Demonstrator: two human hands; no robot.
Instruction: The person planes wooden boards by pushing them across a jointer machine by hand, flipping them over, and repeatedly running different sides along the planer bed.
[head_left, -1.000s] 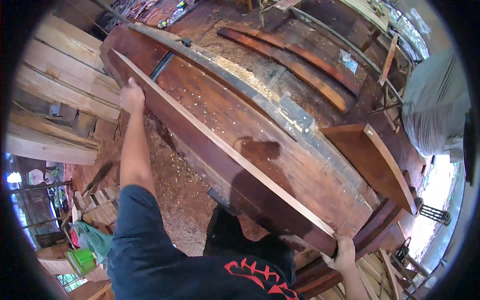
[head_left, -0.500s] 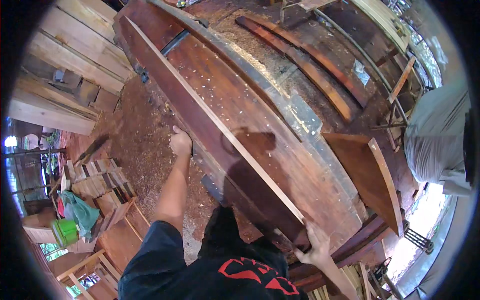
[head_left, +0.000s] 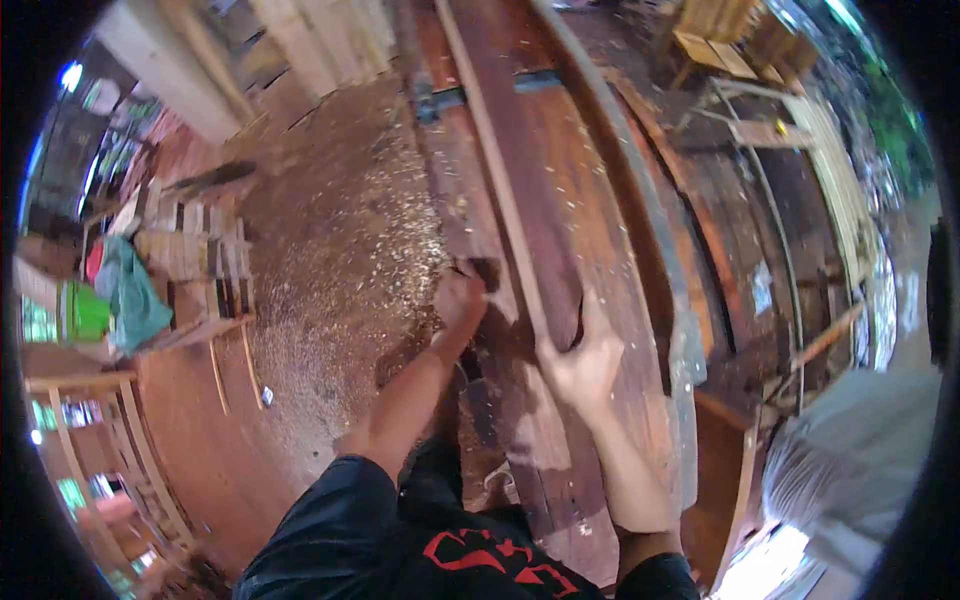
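A long dark reddish-brown wooden board (head_left: 530,190) with a pale narrow edge lies lengthwise on the workbench (head_left: 615,240). Its near end is in my right hand (head_left: 585,365), thumb on the pale edge side and fingers over the far side. To the left of the board, my left hand (head_left: 462,298) is curled closed above the bench's left edge. A small dark patch touches its fingers; whether that is an object or shadow I cannot tell. Wood chips are scattered over the bench top.
Curved reddish planks (head_left: 700,230) lie right of the bench, near a brown panel (head_left: 722,460) and a grey draped sheet (head_left: 850,450). Stacked wood pieces (head_left: 195,250), a green bucket (head_left: 82,312) and a teal cloth (head_left: 135,295) are at left. Shavings cover the floor (head_left: 340,220).
My view has turned, so the bench now runs nearly straight away from me. My right hand has shifted its grip on the board's near end; my left hand has come closer to the board.
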